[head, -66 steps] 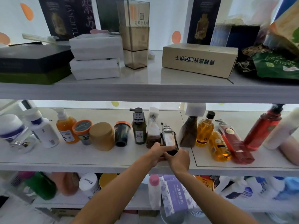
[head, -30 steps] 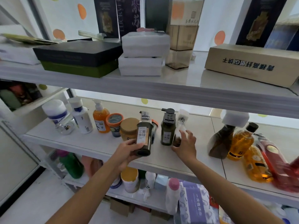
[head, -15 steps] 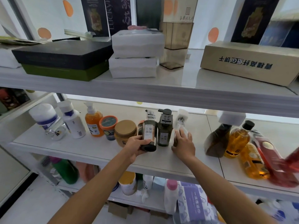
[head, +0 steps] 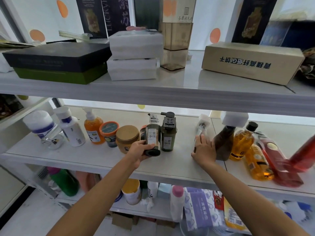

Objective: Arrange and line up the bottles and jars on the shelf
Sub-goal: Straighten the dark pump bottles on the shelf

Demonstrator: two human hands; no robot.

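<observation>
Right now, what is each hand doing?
Left hand: grips the dark pump bottle.
Right hand: holds the slim white-capped bottle.

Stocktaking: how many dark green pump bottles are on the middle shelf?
2. One dark green pump bottle is gripped by the left hand; the other pump bottle stands beside it. More could hide behind.

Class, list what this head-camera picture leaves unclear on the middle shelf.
Head view: small jar almost wholly hidden behind the dark bottle in the left hand.
The right hand covers the lower half of the slim bottle; grip unreadable.
Far right, red bottle blurred, cut by frame edge.
</observation>
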